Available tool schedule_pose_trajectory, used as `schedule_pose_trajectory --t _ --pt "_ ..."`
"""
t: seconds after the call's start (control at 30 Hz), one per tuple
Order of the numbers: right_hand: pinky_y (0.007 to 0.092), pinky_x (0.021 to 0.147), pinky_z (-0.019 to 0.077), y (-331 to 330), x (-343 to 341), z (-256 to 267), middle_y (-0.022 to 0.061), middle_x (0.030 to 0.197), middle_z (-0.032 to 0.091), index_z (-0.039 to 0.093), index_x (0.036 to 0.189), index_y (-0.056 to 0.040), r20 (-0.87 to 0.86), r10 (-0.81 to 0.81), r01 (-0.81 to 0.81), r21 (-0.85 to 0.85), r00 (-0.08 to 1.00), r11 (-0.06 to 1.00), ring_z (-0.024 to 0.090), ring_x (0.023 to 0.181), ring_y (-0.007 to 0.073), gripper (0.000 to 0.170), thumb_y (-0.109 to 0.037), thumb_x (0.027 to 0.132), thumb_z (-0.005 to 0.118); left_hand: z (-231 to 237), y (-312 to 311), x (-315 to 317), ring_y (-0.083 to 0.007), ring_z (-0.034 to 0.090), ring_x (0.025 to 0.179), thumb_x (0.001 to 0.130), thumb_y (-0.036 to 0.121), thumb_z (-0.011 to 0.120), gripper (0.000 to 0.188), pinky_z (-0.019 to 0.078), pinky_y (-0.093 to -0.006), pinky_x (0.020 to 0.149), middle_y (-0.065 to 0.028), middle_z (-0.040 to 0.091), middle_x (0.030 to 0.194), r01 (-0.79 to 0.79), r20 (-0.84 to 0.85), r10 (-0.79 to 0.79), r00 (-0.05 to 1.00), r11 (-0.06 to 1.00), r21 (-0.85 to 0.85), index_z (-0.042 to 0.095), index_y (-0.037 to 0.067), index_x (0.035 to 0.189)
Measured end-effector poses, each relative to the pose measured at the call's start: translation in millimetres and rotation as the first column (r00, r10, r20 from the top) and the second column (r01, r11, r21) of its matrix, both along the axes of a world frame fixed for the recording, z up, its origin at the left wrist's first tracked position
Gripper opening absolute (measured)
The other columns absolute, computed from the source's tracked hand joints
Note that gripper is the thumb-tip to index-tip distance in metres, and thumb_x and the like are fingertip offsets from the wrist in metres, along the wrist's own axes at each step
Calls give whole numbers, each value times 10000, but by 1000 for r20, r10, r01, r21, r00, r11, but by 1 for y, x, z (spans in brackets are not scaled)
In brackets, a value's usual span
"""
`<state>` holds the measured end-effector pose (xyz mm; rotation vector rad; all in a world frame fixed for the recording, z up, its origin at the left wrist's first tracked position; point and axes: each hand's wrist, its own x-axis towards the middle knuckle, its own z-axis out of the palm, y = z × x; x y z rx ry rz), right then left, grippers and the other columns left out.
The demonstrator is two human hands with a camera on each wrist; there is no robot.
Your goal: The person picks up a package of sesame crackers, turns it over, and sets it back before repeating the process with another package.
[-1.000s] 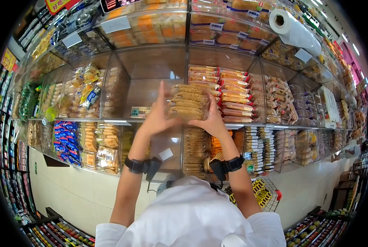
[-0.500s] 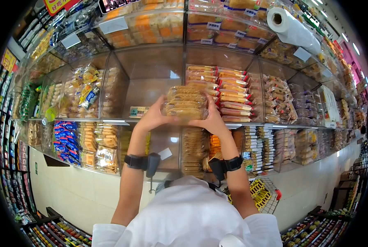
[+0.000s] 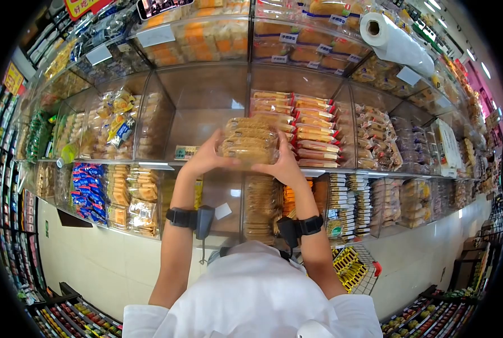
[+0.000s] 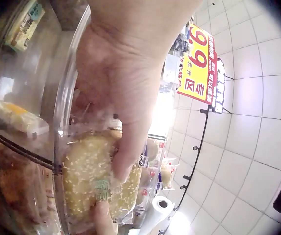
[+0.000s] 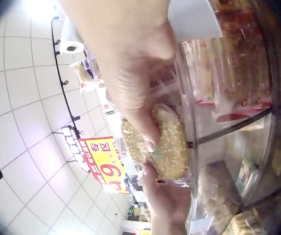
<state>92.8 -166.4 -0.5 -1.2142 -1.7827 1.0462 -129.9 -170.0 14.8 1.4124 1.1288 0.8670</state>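
A row of wrapped sesame biscuits (image 3: 248, 138) is held between both hands, above the divider between the upper and lower bins. The left hand (image 3: 205, 159) grips its left end, thumb along the near side. At the right end is the right hand (image 3: 284, 166), its thumb also on the near side and its fingers around the far side. In the left wrist view, one sesame-topped biscuit (image 4: 84, 171) shows through clear film with green print. Both thumbs press on this face, as the right wrist view also shows. More biscuits (image 3: 259, 208) like these stand in the lower bin.
Wrapped bread sticks (image 3: 313, 129) fill the bin to the right. A small label card (image 3: 187, 152) lies in the upper left bin. Clear dividers and shelf edges surround the hands. A plastic bag roll (image 3: 395, 45) sits at upper right, and a shopping cart (image 3: 370, 270) stands below right.
The left hand has come in from a more open, raised-finger pose to grip the left end of the biscuits. The right hand keeps its hold, and the row stays over nearly the same spot.
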Motion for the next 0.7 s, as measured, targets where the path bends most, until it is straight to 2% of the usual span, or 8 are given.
schedule_pose_trajectory --t 0.03,0.13,0.23,0.33,0.43,0.53,0.63,0.7 --pt "346 1022 297 1 0 -1 242 1319 355 141 1359 42 -5 3 -3 -2 1000 1000 369 1229 307 1129 -308 539 834 4 -2 1 -237 488 1080 576 196 791 888 423 -307 868 -180 475 1195 -1 14 2 1000 999 -36 308 -49 1280" --pt "348 1021 299 0 -1 1 242 1323 351 140 1361 36 -22 14 -15 -19 1000 1000 368 1230 310 1129 -314 541 833 -5 -1 -1 -239 485 1087 581 189 788 871 418 -316 883 -177 480 1183 -26 7 26 1000 1000 -7 315 -61 1268" --pt "353 1019 301 1 1 -3 240 1321 355 140 1363 31 -20 17 -17 -4 1000 1000 369 1230 309 1130 -326 542 830 2 -1 0 -261 472 1115 569 225 794 941 410 -323 900 -210 458 1223 14 11 -13 1000 999 -44 279 -92 1290" --pt "357 1018 302 5 1 -12 236 1320 358 143 1365 25 -28 25 -25 17 999 1000 371 1229 304 1131 -334 540 829 -18 4 -6 -282 459 1136 556 272 796 1020 397 -322 915 -246 420 1272 -41 -44 39 998 998 -45 232 -115 1313" --pt "359 1017 304 5 2 -7 224 1323 361 165 1363 21 -58 39 -40 -18 998 999 371 1230 297 1113 -335 542 828 -16 4 -6 -299 454 1145 548 310 793 1070 380 -322 935 -270 382 1305 -40 -115 36 993 999 -31 201 -133 1322" --pt "355 1014 306 7 4 -9 206 1325 366 206 1355 21 -117 62 -62 4 991 998 374 1228 284 1074 -328 551 826 -23 6 -8 -296 457 1140 583 308 775 1007 366 -322 949 -265 397 1291 -26 -93 26 995 1000 5 236 -128 1313" --pt "349 1009 310 13 3 -23 186 1306 394 241 1348 19 -239 28 -24 20 971 1000 391 1213 269 1026 -320 570 819 5 -3 1 -278 441 1154 617 311 757 939 354 -320 959 -244 415 1277 -33 -57 28 998 996 -82 275 -123 1296" --pt "343 1003 314 13 3 -25 175 1285 418 257 1343 17 -302 8 -7 6 953 1000 407 1197 257 990 -315 591 809 -7 0 0 -261 425 1167 651 303 742 891 344 -322 967 -222 423 1270 -77 -97 69 993 994 -76 284 -108 1295"
